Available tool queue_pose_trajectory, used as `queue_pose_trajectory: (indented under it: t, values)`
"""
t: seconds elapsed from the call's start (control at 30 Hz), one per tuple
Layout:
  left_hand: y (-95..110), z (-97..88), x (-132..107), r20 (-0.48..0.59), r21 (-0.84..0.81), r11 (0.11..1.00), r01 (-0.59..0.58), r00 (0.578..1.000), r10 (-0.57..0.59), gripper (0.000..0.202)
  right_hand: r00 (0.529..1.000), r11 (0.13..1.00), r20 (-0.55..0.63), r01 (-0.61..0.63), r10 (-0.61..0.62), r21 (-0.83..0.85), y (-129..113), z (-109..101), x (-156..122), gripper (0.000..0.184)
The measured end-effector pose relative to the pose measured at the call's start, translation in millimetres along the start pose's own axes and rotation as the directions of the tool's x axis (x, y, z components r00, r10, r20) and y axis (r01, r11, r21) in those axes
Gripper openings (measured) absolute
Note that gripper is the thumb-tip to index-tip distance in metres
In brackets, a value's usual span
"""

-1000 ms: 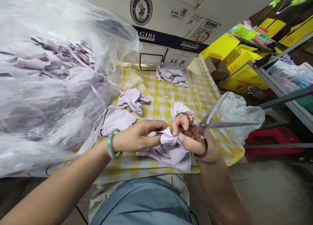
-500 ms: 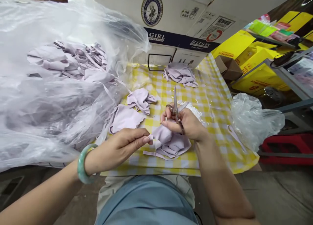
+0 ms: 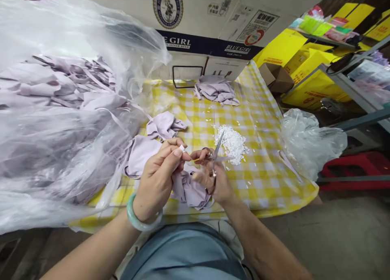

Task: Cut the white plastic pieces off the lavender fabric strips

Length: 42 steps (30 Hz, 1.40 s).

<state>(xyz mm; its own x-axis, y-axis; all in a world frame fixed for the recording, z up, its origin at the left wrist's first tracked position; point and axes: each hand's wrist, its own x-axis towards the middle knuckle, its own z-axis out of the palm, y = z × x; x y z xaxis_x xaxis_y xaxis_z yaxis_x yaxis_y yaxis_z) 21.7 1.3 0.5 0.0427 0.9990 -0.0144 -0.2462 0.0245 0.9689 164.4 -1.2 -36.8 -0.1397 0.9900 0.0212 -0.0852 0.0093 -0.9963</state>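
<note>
My left hand (image 3: 160, 172), with a green bangle on its wrist, pinches a small white tag (image 3: 182, 148) between thumb and finger. My right hand (image 3: 215, 178) is closed around the handles of a pair of scissors (image 3: 218, 144), whose blades point up and away. Its fingertips almost meet those of the left hand. Below both hands a crumpled lilac garment (image 3: 191, 192) lies on the cloth, partly covered by them. Just beyond the scissors is a heap of tiny white pieces (image 3: 234, 144).
More lilac garments (image 3: 141, 154) lie left of my hands, and another bunch (image 3: 216, 89) by the beer carton (image 3: 201, 24). A big clear plastic bag (image 3: 100, 150) holds many more. A yellow checked cloth (image 3: 262, 166) covers the table. A crumpled plastic bag (image 3: 310, 142) sits at right.
My left hand has risen and turned, bringing a white tag up between its fingertips. My right hand with the scissors has moved down and left, uncovering the white heap. The view has shifted slightly right.
</note>
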Motion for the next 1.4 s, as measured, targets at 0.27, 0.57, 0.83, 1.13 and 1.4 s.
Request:
queue_pose_trajectory:
  t: [0.27, 0.57, 0.83, 1.13, 1.4]
  values:
    - [-4.0, 17.7, 17.2, 0.007, -0.063, 0.989, 0.131, 0.991, -0.131, 0.028, 0.975, 0.970, -0.019, -0.219, 0.222, 0.103, 17.8, 21.9, -15.2, 0.035]
    - [-40.9, 40.2, 18.8, 0.197, 0.333, 0.922, -0.197, 0.971, 0.137, 0.030, 1.000, 0.624, -0.014, 0.005, -0.026, -0.781, -22.8, -80.1, -13.1, 0.035]
    - [-51.2, 52.8, 21.4, 0.301, 0.364, 0.904, -0.225, 0.947, 0.114, 0.029, 0.999, 0.596, 0.039, 0.037, -0.009, -0.802, -11.9, -90.4, -16.8, 0.045]
    - [-60.6, 55.6, 22.4, 0.359, 0.307, 0.899, -0.313, 0.913, 0.196, 0.024, 0.998, 0.601, 0.039, 0.062, -0.050, -0.797, -8.8, -95.0, -18.5, 0.052]
    - [-62.3, 58.1, 22.1, 0.392, 0.303, 0.889, -0.344, 0.895, 0.213, 0.024, 0.996, 0.601, 0.038, 0.081, -0.084, -0.795, -7.7, -94.6, -20.2, 0.051]
